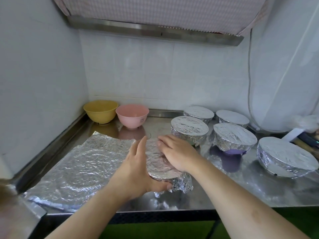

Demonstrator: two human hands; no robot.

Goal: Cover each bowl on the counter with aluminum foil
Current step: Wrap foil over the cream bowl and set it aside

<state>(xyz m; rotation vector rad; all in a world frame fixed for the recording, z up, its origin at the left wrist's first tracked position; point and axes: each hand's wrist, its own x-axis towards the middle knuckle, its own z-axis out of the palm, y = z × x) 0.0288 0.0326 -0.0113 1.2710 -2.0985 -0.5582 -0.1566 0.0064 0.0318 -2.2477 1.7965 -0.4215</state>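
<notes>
We saw a shiny metal bench (241,190) in a white tiled corner. In the middle of it sat a bowl (165,169) with wrinkly foil over its top and sides.

The left hand (138,171) was at the bowl's 9 o'clock side. Its fingers were straight and pointed up, and its thumb pressed the foil at the low front edge. The right hand (176,152) lay flat on top of the bowl, with its fingers spread wide, pressing the foil down. Neither hand was curled around anything.

At 9 o'clock from the bowl, a big loose foil sheet (77,169) lay flat on the bench, just beside the left hand.

At 11 o'clock, far back in the corner, stood a yellow bowl (101,111) and a pink bowl (132,115). They were side by side and had no foil on them.

From 1 o'clock to 3 o'clock we saw five bowls already wrapped. The nearest wrapped bowl (189,130) sat just behind the right hand. Two back wrapped bowls (198,113) stood near the wall. A tilted wrapped bowl (234,138) showed some purple at its bottom. The last wrapped bowl (286,156) was at 3 o'clock, near the edge of the view.
</notes>
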